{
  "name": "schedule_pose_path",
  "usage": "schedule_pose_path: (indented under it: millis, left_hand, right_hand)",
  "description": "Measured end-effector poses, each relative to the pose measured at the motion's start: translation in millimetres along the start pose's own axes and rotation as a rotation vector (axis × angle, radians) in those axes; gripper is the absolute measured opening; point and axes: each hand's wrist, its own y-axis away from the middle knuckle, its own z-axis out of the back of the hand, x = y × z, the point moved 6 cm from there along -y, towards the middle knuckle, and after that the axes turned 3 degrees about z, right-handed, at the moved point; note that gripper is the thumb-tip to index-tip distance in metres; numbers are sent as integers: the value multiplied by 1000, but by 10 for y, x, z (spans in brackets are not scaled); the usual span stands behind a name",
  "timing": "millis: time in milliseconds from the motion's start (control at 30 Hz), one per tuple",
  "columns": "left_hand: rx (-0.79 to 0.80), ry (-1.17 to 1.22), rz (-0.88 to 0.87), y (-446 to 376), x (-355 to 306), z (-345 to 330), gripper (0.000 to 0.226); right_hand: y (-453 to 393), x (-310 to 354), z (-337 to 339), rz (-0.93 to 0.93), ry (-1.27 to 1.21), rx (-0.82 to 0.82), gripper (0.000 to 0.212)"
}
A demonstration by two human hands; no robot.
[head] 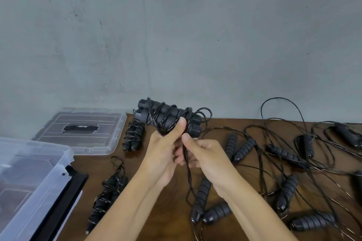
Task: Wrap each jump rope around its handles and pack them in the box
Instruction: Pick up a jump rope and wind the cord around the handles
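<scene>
Above a brown wooden table [176, 191], the left hand [164, 146] grips a pair of black foam jump-rope handles [168, 116] held side by side and lying roughly level, its thumb pressed across the thin black cord already coiled around them in several turns. The right hand [203, 154] sits just beside and below the left, pinching the loose tail of the cord [186, 164] between thumb and fingers; from there the cord drops toward the table between the forearms. Two wrapped jump ropes lie on the table to the left: one bundle [134, 137] near the far edge, just beside a clear plastic lid [109, 143], and another bundle [107, 195] nearer the camera. A clear plastic storage box [39, 172] with a black latch stands at the lower left corner; what it holds cannot be made out. To the right, unwrapped handles [241, 148] lie scattered in pairs among a tangle of loose black cords [293, 152] that spreads to the table's right edge. A grey concrete wall [195, 35] rises behind the table.
</scene>
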Motion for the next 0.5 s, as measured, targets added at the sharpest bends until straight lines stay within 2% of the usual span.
schedule_pose_path:
  millis: [200, 333, 500]
  left_hand:
    - [57, 68, 18, 85, 54, 90, 54]
    - [82, 68, -11, 81, 3, 106, 68]
    - [72, 53, -42, 98, -137, 159, 75]
  right_hand:
    - [7, -77, -111, 119, 21, -66, 53]
    - [-24, -103, -128, 169, 92, -75, 53]
    - [-12, -92, -152, 219, 273, 107, 50]
